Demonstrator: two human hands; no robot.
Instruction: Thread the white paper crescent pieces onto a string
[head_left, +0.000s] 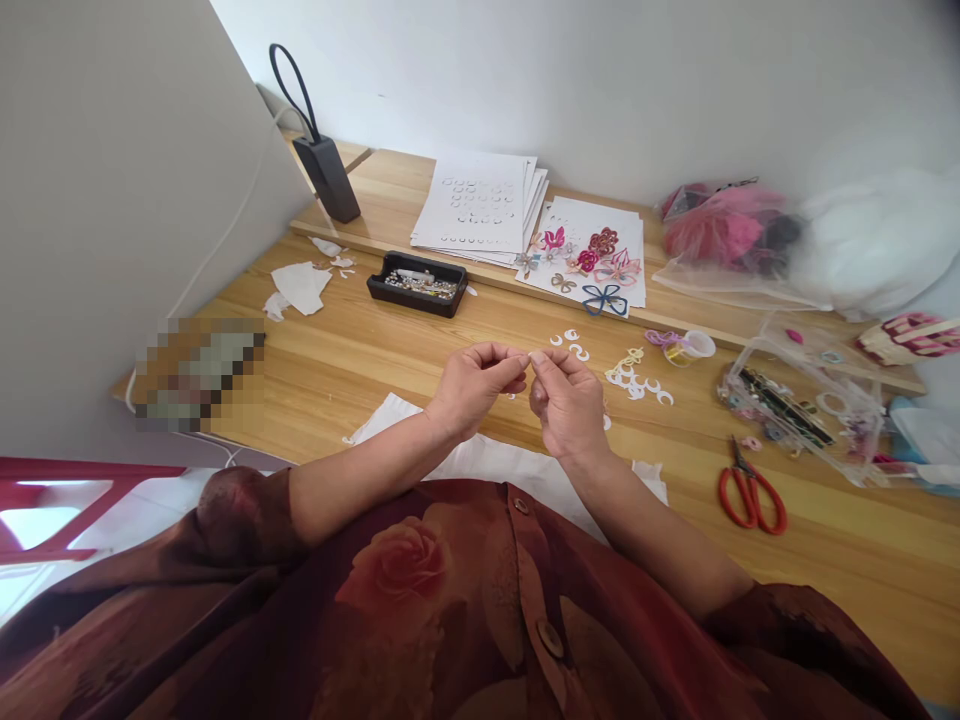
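My left hand point(480, 388) and my right hand point(568, 398) meet fingertip to fingertip above the front of the wooden table point(315, 385). Both are pinched closed. Between the tips is something small and pale, too tiny to make out. White crescent-shaped pieces point(637, 382) lie scattered just beyond and to the right of my right hand, with a thin yellow cord point(628, 360) among them. Beneath my forearms is a white cloth or paper sheet point(487, 458), partly covered by my arms.
A black tray point(418, 285) of beads stands behind my hands. Red-handled scissors point(752, 497) lie at right, near a clear plastic box point(810, 400) of bits. Printed sheets point(472, 205) and flower ornaments point(587, 261) rest on the raised back ledge. Torn paper point(300, 288) lies at left.
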